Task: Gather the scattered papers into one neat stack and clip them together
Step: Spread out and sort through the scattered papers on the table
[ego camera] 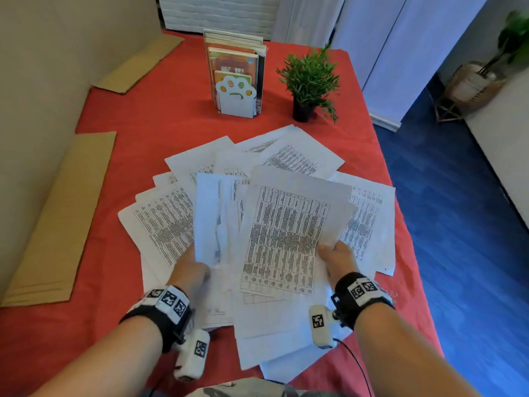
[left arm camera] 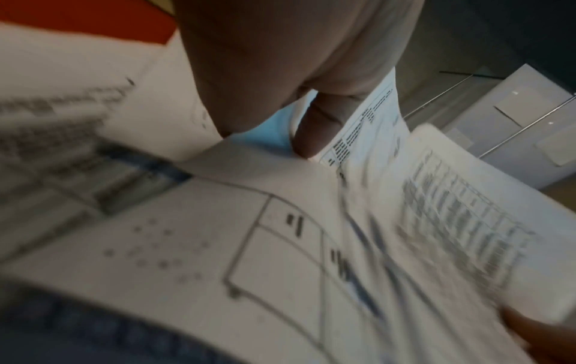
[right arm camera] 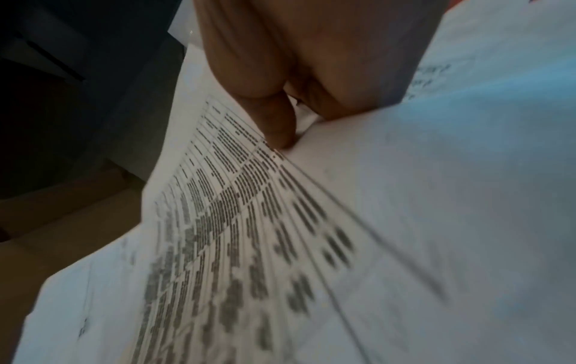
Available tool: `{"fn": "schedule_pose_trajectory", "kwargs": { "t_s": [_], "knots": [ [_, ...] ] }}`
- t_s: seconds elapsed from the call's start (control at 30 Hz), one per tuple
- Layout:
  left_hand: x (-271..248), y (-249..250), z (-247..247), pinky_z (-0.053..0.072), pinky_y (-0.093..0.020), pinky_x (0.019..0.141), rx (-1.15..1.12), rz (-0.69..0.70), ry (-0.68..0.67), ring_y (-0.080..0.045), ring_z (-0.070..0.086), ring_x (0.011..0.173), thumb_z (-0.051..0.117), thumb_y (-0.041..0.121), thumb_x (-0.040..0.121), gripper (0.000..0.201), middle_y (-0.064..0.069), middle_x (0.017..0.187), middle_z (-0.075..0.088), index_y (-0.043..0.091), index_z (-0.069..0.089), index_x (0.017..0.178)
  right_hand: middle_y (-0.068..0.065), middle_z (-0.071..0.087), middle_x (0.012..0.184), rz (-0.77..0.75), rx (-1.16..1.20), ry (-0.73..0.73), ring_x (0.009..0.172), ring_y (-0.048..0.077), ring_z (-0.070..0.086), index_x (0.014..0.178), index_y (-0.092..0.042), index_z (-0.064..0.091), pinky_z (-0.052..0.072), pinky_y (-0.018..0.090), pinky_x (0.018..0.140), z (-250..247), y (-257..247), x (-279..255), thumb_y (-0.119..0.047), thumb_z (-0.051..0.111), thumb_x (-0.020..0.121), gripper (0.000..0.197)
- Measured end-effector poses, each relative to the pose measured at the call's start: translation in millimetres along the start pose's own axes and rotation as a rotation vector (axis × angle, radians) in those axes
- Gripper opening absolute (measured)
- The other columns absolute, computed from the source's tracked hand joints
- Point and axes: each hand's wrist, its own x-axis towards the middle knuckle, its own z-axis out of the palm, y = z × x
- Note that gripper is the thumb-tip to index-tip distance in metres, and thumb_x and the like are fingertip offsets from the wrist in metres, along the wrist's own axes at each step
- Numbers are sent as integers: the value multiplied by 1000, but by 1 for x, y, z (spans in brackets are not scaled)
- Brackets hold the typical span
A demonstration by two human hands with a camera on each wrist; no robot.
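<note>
Head view: left hand [ego camera: 191, 272] and right hand [ego camera: 337, 257] each grip printed-table papers [ego camera: 282, 242], text unreadable.

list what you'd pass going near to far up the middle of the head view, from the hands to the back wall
left hand and right hand gripping sheets → scattered papers → paw-print book holder with the potted plant beside it → white brick wall

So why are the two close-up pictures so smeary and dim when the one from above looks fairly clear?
Head view: evenly lit, print on the held papers readable as tables, edges bowed by the wide lens. Left wrist view: left hand shadowed, nearby sheets streaked with blur. Right wrist view: right hand dark, text sharp only near the fingertip, smearing toward the camera.
</note>
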Motion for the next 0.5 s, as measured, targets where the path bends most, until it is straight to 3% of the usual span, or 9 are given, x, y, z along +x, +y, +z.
{"fn": "schedule_pose_trajectory", "kwargs": {
  "t_s": [0.1, 0.17, 0.2, 0.23, 0.3, 0.37, 0.43, 0.5],
  "knots": [
    [-5, 6, 14, 53, -52, 84, -10, 11, -104, -34, 62, 97, 42, -11, 67, 57, -10, 103, 67, 31, 60, 101, 22, 63, 100, 24, 53, -52, 86, 34, 65, 104, -6, 57, 53, 59, 85, 5, 1, -4, -8, 56, 88, 16],
    [-11, 14, 22, 58, -39, 68, -43, 1, -171, -27, 64, 80, 36, -14, 75, 57, -10, 95, 68, 34, 60, 96, 19, 62, 110, 20, 64, -82, 95, 37, 65, 123, -10, 48, 52, 60, 87, 4, 1, -2, -6, 58, 86, 38],
    [-11, 18, 25, 55, -29, 58, -42, 8, -197, -21, 61, 71, 35, -14, 77, 59, -7, 93, 67, 32, 61, 101, 16, 61, 113, 16, 45, -75, 98, 39, 64, 128, -16, 45, 52, 59, 87, 2, 2, 0, -5, 59, 84, 47],
    [-9, 21, 26, 51, -26, 56, -39, 22, -208, -17, 59, 71, 35, -14, 79, 59, -5, 95, 66, 29, 60, 110, 15, 61, 114, 13, 20, -55, 98, 38, 65, 127, -20, 45, 53, 57, 87, 0, 3, 3, -3, 60, 83, 49],
    [4, 23, 25, 53, -33, 74, 12, 54, -124, -22, 60, 96, 41, -7, 85, 52, -2, 113, 61, 25, 53, 124, 14, 63, 113, -2, -40, 19, 97, 34, 65, 120, -21, 51, 53, 55, 87, -5, 6, 7, 2, 59, 80, 47],
    [26, 23, 18, 46, -38, 97, 155, 78, 68, -29, 53, 118, 47, 5, 90, 43, -7, 130, 53, 19, 51, 130, 12, 65, 107, 6, -95, 98, 95, 32, 65, 116, -18, 55, 55, 51, 86, -10, 7, 6, 12, 52, 79, 48],
    [43, 25, 12, 44, -40, 101, 259, 19, 195, -35, 49, 122, 54, 11, 86, 47, -14, 140, 43, 16, 49, 133, 11, 66, 101, 29, -143, 154, 89, 31, 65, 119, -13, 55, 57, 45, 79, -15, 11, 6, 17, 46, 78, 52],
    [56, 30, 10, 46, -42, 99, 294, -5, 221, -38, 50, 119, 58, 19, 84, 50, -17, 140, 40, 14, 47, 133, 8, 65, 91, 45, -176, 181, 79, 26, 63, 116, -13, 55, 54, 32, 65, -15, 16, 4, 17, 44, 77, 50]
  ]
}}
